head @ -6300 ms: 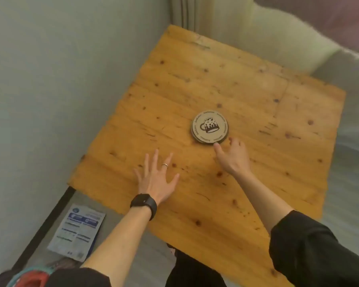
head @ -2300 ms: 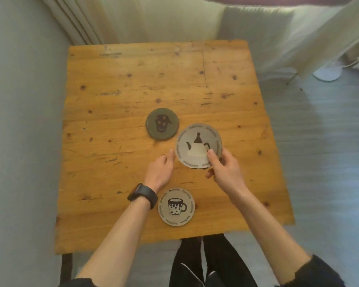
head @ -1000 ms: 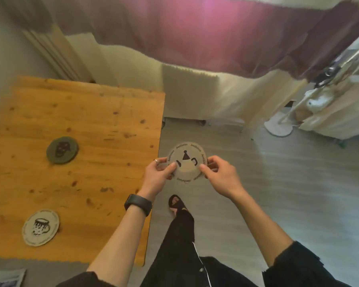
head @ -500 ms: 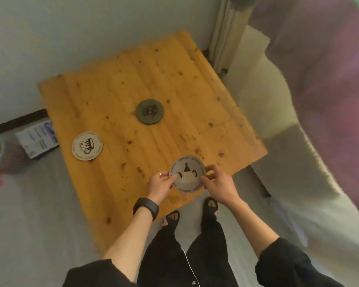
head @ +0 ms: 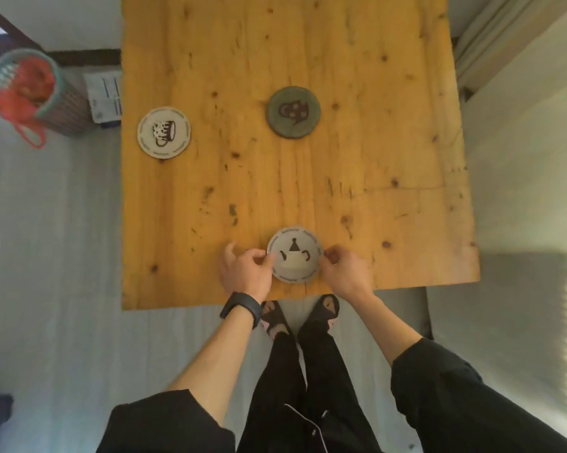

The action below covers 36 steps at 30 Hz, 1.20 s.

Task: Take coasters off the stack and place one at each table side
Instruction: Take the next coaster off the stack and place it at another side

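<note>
A square wooden table [head: 373,207] fills the upper middle of the head view. The dark green stack of coasters [head: 293,111] lies near the table's middle. A pale coaster with a mug picture [head: 164,132] lies by the left edge. A pale coaster with a teapot picture [head: 294,255] is at the near edge, pinched on its left rim by my left hand [head: 246,271] and on its right rim by my right hand [head: 346,273]. Whether this coaster rests on the wood or hovers just above it I cannot tell.
A woven basket [head: 30,93] with red contents stands on the floor at the left, with a leaflet [head: 105,96] beside it. Pale curtain fabric [head: 520,125] hangs along the table's right side. My sandalled feet [head: 298,317] stand at the near edge.
I have walked round to another side of the table. Both hands carried the teapot coaster from the air down to the near edge; the mug coaster and the stack stayed put.
</note>
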Motion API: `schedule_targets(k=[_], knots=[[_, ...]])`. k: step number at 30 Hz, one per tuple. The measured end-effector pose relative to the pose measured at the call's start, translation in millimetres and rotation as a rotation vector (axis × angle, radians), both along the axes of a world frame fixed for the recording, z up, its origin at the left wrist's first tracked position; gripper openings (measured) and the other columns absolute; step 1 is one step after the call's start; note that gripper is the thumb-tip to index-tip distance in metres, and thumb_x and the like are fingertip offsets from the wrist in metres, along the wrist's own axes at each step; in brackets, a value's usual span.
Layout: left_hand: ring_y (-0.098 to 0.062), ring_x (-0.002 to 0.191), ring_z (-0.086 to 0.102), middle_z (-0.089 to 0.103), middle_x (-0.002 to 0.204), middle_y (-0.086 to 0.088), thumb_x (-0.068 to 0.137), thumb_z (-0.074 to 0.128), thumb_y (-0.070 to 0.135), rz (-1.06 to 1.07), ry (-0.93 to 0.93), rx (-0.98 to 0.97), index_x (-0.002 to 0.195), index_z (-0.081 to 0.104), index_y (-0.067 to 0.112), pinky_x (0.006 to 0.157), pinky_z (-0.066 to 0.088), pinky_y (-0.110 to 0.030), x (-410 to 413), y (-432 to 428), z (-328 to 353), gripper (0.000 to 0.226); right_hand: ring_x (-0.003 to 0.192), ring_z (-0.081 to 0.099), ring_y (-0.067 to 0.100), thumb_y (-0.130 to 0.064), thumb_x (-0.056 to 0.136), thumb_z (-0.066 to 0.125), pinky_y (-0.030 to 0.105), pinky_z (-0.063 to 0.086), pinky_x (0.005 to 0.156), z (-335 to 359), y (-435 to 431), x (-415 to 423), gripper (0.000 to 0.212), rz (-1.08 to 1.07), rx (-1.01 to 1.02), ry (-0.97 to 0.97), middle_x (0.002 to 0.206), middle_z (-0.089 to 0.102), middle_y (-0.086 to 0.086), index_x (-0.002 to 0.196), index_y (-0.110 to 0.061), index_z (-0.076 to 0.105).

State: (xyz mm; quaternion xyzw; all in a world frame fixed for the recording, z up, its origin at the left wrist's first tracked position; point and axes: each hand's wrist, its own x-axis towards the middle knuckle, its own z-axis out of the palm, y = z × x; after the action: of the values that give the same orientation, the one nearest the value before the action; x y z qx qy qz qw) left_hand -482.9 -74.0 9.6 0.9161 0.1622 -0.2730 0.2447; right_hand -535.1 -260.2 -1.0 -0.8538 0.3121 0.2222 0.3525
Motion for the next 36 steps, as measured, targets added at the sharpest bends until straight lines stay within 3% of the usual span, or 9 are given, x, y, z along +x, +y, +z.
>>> schedule_targets(k=[3, 7, 19, 25, 29, 32, 36], knots=[[-0.032, 0.141, 0.03, 0.022, 0.159, -0.003, 0.086, 0.065, 0.047, -0.018, -0.015, 0.017, 0.091, 0.07, 0.034, 0.115, 0.025, -0.052, -9.4, -8.7, -1.3, 0.015, 0.059, 0.047, -0.003, -0.032, 0.096, 0.056, 0.015, 0.035, 0.047, -6.6, -3.7, -7.5, 0.021, -0.027, 0.001, -0.034, 0.081, 0.061, -0.009, 0.11, -0.017, 0.063], [-0.033, 0.147, 0.018, 0.018, 0.161, -0.002, 0.086, 0.066, 0.049, -0.043, -0.024, 0.067, 0.091, 0.07, 0.033, 0.117, 0.015, -0.056, -12.9, -15.2, -4.4, 0.017, 0.068, 0.058, 0.013, -0.032, 0.097, 0.057, 0.03, 0.049, 0.06, -12.5, -4.1, -10.1, 0.022, -0.05, -0.014, -0.047, 0.088, 0.064, -0.004, 0.111, -0.016, 0.061], [-0.035, 0.149, 0.006, 0.013, 0.161, -0.002, 0.087, 0.063, 0.052, -0.12, 0.014, 0.198, 0.099, 0.067, 0.033, 0.112, 0.022, -0.062, -12.7, -21.9, -4.1, 0.023, 0.077, 0.059, 0.022, -0.027, 0.098, 0.056, 0.031, 0.042, 0.063, -20.9, 9.0, -18.7, 0.017, -0.085, -0.096, -0.17, 0.091, 0.067, 0.003, 0.106, -0.013, 0.061], [-0.038, 0.148, 0.005, 0.013, 0.161, -0.003, 0.086, 0.063, 0.053, -0.106, 0.034, 0.196, 0.1, 0.069, 0.034, 0.111, 0.021, -0.065, -11.3, -26.5, -3.8, 0.024, 0.092, 0.062, 0.027, -0.027, 0.1, 0.053, 0.041, 0.052, 0.079, -21.3, 8.6, -16.6, 0.021, -0.192, -0.053, -0.176, 0.102, 0.068, 0.007, 0.113, -0.013, 0.062], [-0.038, 0.148, 0.005, 0.013, 0.16, -0.003, 0.086, 0.062, 0.056, -0.104, 0.021, 0.223, 0.099, 0.068, 0.035, 0.11, 0.021, -0.064, -12.4, -28.8, -9.5, 0.025, 0.092, 0.062, 0.03, -0.026, 0.101, 0.052, 0.037, 0.048, 0.073, -21.2, 6.2, -15.3, 0.021, -0.14, -0.072, -0.186, 0.102, 0.068, 0.008, 0.116, -0.013, 0.059], [-0.039, 0.148, 0.006, 0.015, 0.159, -0.004, 0.086, 0.06, 0.059, -0.121, -0.004, 0.245, 0.101, 0.064, 0.035, 0.11, 0.022, -0.064, -15.4, -27.7, -14.5, 0.028, 0.082, 0.059, 0.031, -0.024, 0.102, 0.048, 0.035, 0.041, 0.064, -16.9, 7.3, -16.4, 0.028, -0.018, -0.129, -0.218, 0.096, 0.063, 0.008, 0.129, -0.019, 0.051], [-0.042, 0.147, 0.01, 0.019, 0.157, -0.008, 0.087, 0.055, 0.062, -0.196, -0.035, 0.292, 0.116, 0.054, 0.036, 0.11, 0.022, -0.067, -16.3, -24.6, -17.8, 0.039, 0.079, 0.058, 0.038, -0.024, 0.103, 0.043, 0.042, 0.053, 0.063, -10.5, 3.2, -15.4, 0.03, 0.144, -0.167, -0.204, 0.098, 0.058, 0.014, 0.131, -0.02, 0.054]])
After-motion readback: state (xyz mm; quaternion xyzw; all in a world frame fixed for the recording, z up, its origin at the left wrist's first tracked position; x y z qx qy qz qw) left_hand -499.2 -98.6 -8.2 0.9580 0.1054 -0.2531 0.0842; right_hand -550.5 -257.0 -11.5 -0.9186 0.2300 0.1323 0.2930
